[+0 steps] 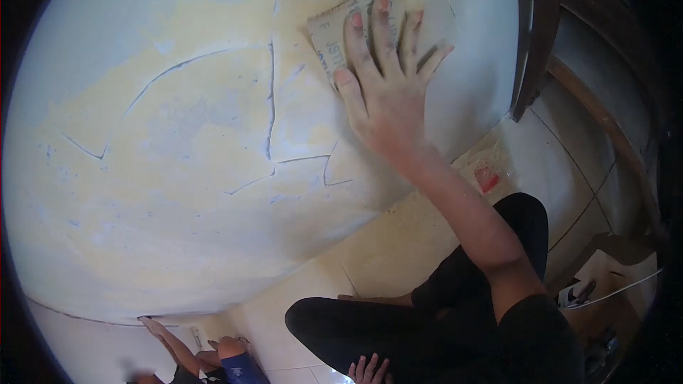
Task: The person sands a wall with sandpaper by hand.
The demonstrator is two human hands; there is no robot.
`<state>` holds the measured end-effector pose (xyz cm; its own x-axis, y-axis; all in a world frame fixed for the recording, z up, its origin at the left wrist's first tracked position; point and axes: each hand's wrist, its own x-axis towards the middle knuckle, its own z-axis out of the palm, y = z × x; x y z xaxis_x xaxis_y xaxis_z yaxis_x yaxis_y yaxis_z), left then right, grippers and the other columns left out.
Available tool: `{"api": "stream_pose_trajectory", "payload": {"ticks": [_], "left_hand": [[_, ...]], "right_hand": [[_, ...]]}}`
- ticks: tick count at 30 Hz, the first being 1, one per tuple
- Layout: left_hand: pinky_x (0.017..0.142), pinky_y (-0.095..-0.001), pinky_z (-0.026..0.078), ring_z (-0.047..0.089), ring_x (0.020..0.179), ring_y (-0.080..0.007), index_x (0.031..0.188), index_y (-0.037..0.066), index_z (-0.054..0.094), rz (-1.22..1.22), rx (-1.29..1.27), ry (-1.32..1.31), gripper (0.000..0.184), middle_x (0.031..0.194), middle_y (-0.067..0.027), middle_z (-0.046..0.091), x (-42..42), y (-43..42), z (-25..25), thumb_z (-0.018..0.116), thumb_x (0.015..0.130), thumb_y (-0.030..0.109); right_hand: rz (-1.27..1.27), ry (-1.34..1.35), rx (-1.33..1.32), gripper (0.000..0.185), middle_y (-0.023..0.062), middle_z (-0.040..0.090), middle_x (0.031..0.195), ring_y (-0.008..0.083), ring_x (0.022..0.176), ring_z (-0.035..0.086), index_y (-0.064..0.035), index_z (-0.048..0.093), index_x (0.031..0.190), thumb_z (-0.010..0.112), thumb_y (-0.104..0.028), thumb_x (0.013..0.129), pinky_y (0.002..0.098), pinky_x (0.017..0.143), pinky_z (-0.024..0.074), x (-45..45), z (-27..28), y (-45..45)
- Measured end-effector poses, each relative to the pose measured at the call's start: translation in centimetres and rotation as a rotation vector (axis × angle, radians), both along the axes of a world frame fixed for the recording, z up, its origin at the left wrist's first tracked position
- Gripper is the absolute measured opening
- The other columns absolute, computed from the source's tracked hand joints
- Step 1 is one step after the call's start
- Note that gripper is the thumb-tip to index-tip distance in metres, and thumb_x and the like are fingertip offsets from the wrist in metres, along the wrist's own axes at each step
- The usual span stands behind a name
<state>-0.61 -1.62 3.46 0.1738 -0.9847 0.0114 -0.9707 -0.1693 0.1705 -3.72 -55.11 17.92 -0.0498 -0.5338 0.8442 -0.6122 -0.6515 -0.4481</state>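
My right hand (390, 78) holds a folded sheet of sandpaper (325, 28) against the pale wall (192, 235). Its fingers are spread over the printed brown backing, and the thumb lies near the sheet's lower edge. Yellowish and whitish patches cover the wall around it, with dark crack-like lines to the left and above. At the bottom edge, my left hand (368, 370) rests on my dark clothing, fingers slightly apart and nothing visible in them. The rest of that hand is cut off by the frame.
A dark wooden frame (535, 35) stands against the wall at the right. A clear plastic bag with a red mark (486, 179) lies on the tiled floor (299, 338). Papers and a white cable (619, 288) are at lower right. Another person (185, 359) sits at lower left, one hand touching the wall.
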Motion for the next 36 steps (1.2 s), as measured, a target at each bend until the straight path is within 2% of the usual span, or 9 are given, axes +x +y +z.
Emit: {"api": "stream_pose_trajectory", "payload": {"ticks": [4, 7, 10, 13, 16, 22, 25, 28, 36], "left_hand": [[0.106, -0.0597, 0.028, 0.039, 0.131, -0.0394, 0.125, 0.011, 0.059, -0.013, -0.007, -0.001, 0.045, 0.14, -0.0148, 0.047, -0.3, -0.7, 0.2, 0.062, 0.081, 0.023], [0.106, -0.0597, 0.028, 0.039, 0.131, -0.0399, 0.125, 0.011, 0.058, -0.031, -0.012, 0.028, 0.044, 0.14, -0.0158, 0.046, -0.2, -1.5, 1.1, 0.061, 0.083, 0.022], [0.106, -0.0599, 0.027, 0.038, 0.131, -0.0404, 0.126, 0.01, 0.058, -0.009, -0.034, 0.04, 0.044, 0.139, -0.0161, 0.046, -0.5, -0.9, 0.9, 0.061, 0.083, 0.021], [0.107, -0.0601, 0.026, 0.037, 0.131, -0.0407, 0.126, 0.01, 0.057, 0.001, -0.06, 0.051, 0.044, 0.139, -0.0155, 0.047, -0.6, -1.0, 0.6, 0.062, 0.083, 0.02], [0.107, -0.0602, 0.026, 0.037, 0.131, -0.0407, 0.126, 0.011, 0.057, 0.017, -0.033, 0.055, 0.044, 0.14, -0.0145, 0.046, -0.6, -0.7, 0.6, 0.061, 0.083, 0.018], [0.106, -0.0596, 0.026, 0.038, 0.131, -0.0396, 0.125, 0.012, 0.058, -0.047, -0.118, 0.031, 0.043, 0.14, -0.0143, 0.046, 0.1, 0.1, -0.7, 0.058, 0.083, 0.024], [0.105, -0.0589, 0.027, 0.039, 0.131, -0.0391, 0.124, 0.012, 0.059, -0.027, -0.177, 0.025, 0.043, 0.138, -0.0149, 0.048, -0.2, 0.0, -1.1, 0.057, 0.083, 0.026], [0.105, -0.0583, 0.027, 0.039, 0.13, -0.0392, 0.124, 0.012, 0.059, -0.028, -0.144, -0.004, 0.043, 0.137, -0.0152, 0.049, -0.1, 0.1, -1.2, 0.057, 0.083, 0.026], [0.106, -0.058, 0.025, 0.04, 0.129, -0.0398, 0.123, 0.012, 0.06, -0.028, -0.172, 0.013, 0.043, 0.136, -0.0152, 0.05, 0.0, 0.0, -1.6, 0.056, 0.083, 0.026]], "right_hand": [[0.133, 0.121, -0.057, 0.058, 0.0078, 0.025, 0.155, 0.0484, 0.14, 0.015, -0.0128, 0.041, 0.142, 0.052, -0.037, 0.09, 0.0838, 0.093, 0.0024, 3.4, -5.6, 3.1], [0.221, 0.058, -0.003, 0.057, -0.0056, 0.024, 0.155, 0.0415, 0.14, 0.02, -0.0239, 0.035, 0.146, 0.048, -0.038, 0.093, 0.0861, 0.092, 0.004, 4.6, -6.5, 4.4], [0.131, 0.153, -0.076, 0.058, 0.0058, 0.027, 0.154, 0.0476, 0.14, 0.016, -0.0135, 0.043, 0.141, 0.053, -0.037, 0.089, 0.0845, 0.093, 0.0029, 2.0, -4.1, 1.9], [-0.011, -0.041, 0.029, 0.057, 0.0017, 0.029, 0.154, 0.044, 0.141, 0.017, -0.0188, 0.043, 0.142, 0.053, -0.038, 0.089, 0.0849, 0.092, 0.0026, 0.4, -2.3, 0.6], [0.137, -0.075, 0.072, 0.054, -0.0006, 0.029, 0.154, 0.0405, 0.142, 0.019, -0.0246, 0.042, 0.142, 0.052, -0.039, 0.09, 0.0844, 0.092, 0.0032, 2.9, -4.1, 3.2], [0.321, 0.243, -0.179, 0.051, 0.0019, 0.027, 0.155, 0.0466, 0.139, 0.02, -0.0297, 0.045, 0.14, 0.054, -0.033, 0.09, 0.0839, 0.092, 0.0044, 2.8, -6.4, 2.9], [0.068, 0.101, -0.073, 0.053, 0.0025, 0.026, 0.155, 0.0501, 0.138, 0.019, -0.0297, 0.045, 0.14, 0.056, -0.034, 0.089, 0.0845, 0.092, 0.0045, 1.3, -3.6, 1.7], [0.079, 0.073, -0.009, 0.056, 0.0045, 0.022, 0.156, 0.0523, 0.137, 0.017, -0.0294, 0.042, 0.142, 0.057, -0.035, 0.088, 0.0845, 0.092, 0.0045, 2.0, -3.8, 2.3], [0.113, 0.1, -0.012, 0.069, 0.0088, 0.016, 0.157, 0.0543, 0.137, 0.014, -0.0281, 0.035, 0.146, 0.055, -0.055, 0.086, 0.0852, 0.09, 0.0049, 2.4, -4.9, 2.4]]}}
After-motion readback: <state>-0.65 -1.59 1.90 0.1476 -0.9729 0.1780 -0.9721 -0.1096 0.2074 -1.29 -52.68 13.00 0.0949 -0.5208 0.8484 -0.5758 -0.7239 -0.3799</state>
